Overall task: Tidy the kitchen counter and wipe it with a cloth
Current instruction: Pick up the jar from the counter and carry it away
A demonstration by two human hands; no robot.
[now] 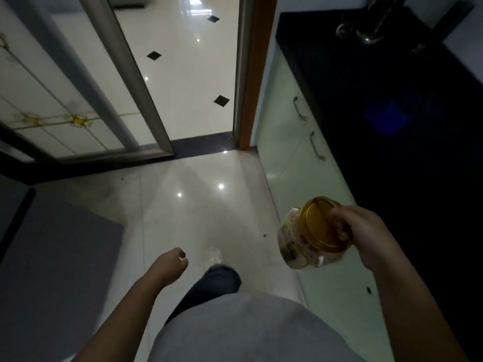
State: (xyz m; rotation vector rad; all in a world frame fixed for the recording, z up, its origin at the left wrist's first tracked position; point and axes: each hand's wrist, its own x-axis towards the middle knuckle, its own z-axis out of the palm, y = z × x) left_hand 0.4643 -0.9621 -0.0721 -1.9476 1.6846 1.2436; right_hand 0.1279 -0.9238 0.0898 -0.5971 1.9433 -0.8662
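My right hand [366, 236] grips a clear jar by its gold lid [320, 226]; the jar [292, 244] hangs tilted in the air beside the counter's front edge, above the floor. The black kitchen counter [379, 165] runs along the right side. A blue cloth [388, 118] lies on it, farther back. My left hand [173, 265] hangs low at the centre with fingers loosely curled, holding nothing.
Pale green cabinet doors with metal handles [316, 146] sit under the counter. A shiny metal object [371, 30] stands at the counter's far end. An open doorway [188, 74] with a glass sliding door [52, 105] lies ahead. A dark mat [60, 257] covers the floor at left.
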